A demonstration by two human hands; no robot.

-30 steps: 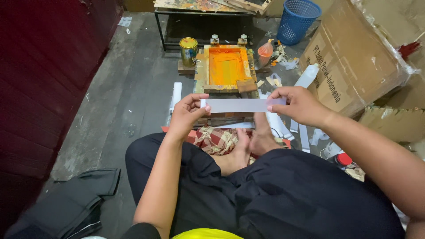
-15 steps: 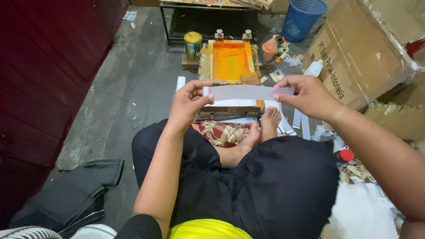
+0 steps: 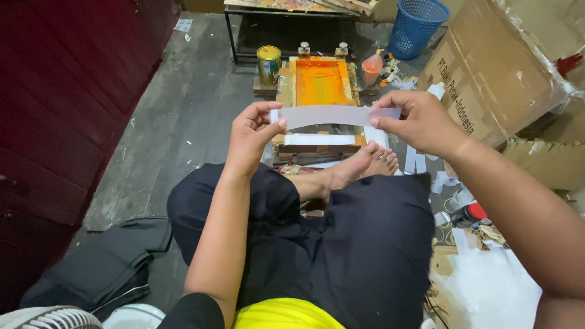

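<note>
Grey concrete floor [image 3: 183,109] is spreading out under you, with a dark red wall [image 3: 67,109] running along your left and big cardboard boxes [image 3: 499,79] piling up on your right. You are sitting on the floor in black trousers with your bare feet [image 3: 359,167] tucked in front of you. Just past your feet, a wooden printing frame [image 3: 317,82] with bright orange ink is lying flat, and a white strip [image 3: 320,139] is resting on the wooden stand at its near edge. A blue basket [image 3: 417,24] and a yellow tin [image 3: 269,63] are standing farther back. Your left hand [image 3: 253,137] and your right hand [image 3: 420,122] are each pinching one end of a long pale strip [image 3: 332,114], holding it up in the air above the frame. It looks like this strip is not down on the stand yet, so placing it is likely still to do. More white strips [image 3: 417,159] are lying beside your right foot.
</note>
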